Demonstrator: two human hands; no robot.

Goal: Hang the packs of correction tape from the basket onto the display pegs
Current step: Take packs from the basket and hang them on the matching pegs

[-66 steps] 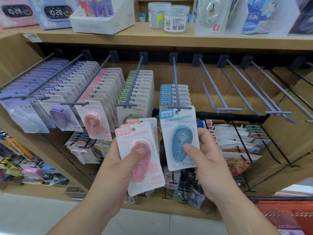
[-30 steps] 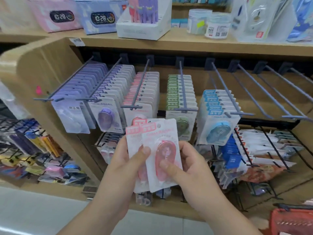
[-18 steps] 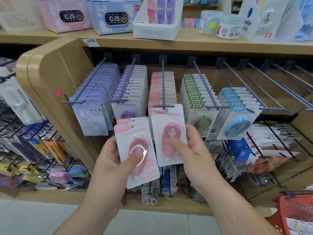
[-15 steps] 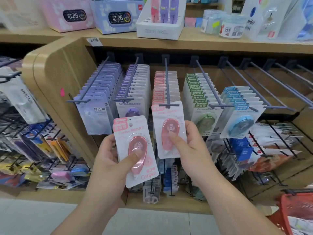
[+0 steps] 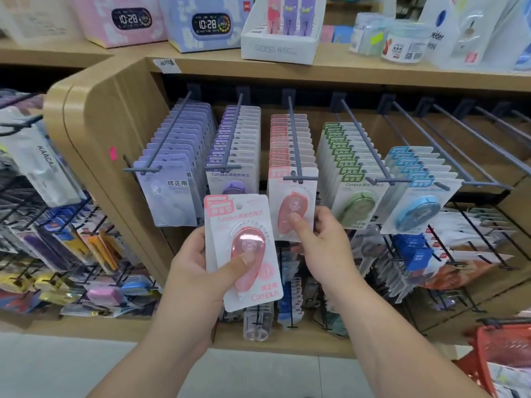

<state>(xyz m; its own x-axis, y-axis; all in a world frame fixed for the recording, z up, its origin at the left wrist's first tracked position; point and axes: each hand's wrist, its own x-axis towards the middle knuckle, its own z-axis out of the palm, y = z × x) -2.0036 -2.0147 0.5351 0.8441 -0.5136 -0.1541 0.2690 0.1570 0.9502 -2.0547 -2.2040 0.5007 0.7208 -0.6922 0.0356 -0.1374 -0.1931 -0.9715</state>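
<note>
At the peg [image 5: 296,156], right hand [image 5: 319,239] pinches 1 pink pack [image 5: 298,196]; left hand [image 5: 198,271] grips seemingly 2 packs [image 5: 248,238], rear mostly hidden.

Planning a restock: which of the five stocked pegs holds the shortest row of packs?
The blue packs, rightmost of the five: front to back, their row is roughly half as long as any other.

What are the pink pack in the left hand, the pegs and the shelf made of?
Pink pack: white printed card, matte, with a clear glossy plastic blister; highlights on the dome. Pegs: likely coated metal rod, thin, straight, matte grey-blue. Shelf: wood or wood-look laminate; pale grain, rounded edge, cannot tell which.
</note>
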